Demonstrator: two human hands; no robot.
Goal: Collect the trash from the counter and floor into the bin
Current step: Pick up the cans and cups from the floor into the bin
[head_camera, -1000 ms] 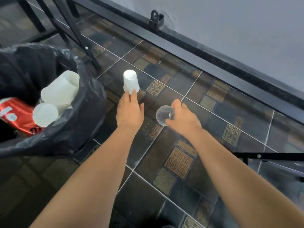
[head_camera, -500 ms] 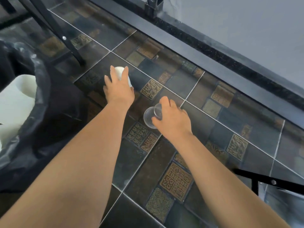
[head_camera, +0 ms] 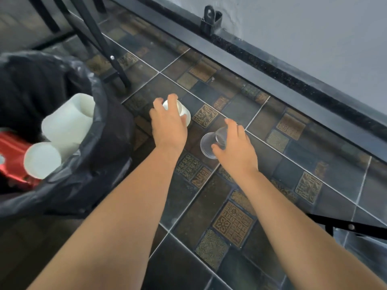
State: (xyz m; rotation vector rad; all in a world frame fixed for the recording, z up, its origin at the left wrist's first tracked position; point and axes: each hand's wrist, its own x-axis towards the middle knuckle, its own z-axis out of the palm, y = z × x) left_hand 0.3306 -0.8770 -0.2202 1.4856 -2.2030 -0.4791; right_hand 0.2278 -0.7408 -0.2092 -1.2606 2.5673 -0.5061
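Head view: the left hand [head_camera: 168, 125] grips a white cup [head_camera: 181, 111] above the tiled floor [head_camera: 228, 225], tilted with its long axis running up-left, mouth lower right. The right hand [head_camera: 235, 146] holds a clear cup [head_camera: 212, 143] lying sideways, mouth facing lower left toward the bin [head_camera: 88, 170].

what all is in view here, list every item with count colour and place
white cup: 1, white, over the floor in the left hand
clear cup: 1, transparent, on its side in the right hand
white cups in bin: 2, white, on top of the trash
red wrapper: 1, red, in the bin
bin bag: 1, black, at left
floor tiles: many, dark with tan patterns
metal legs: black, top left
wall: grey, top right
left hand: 1, gripping
right hand: 1, gripping
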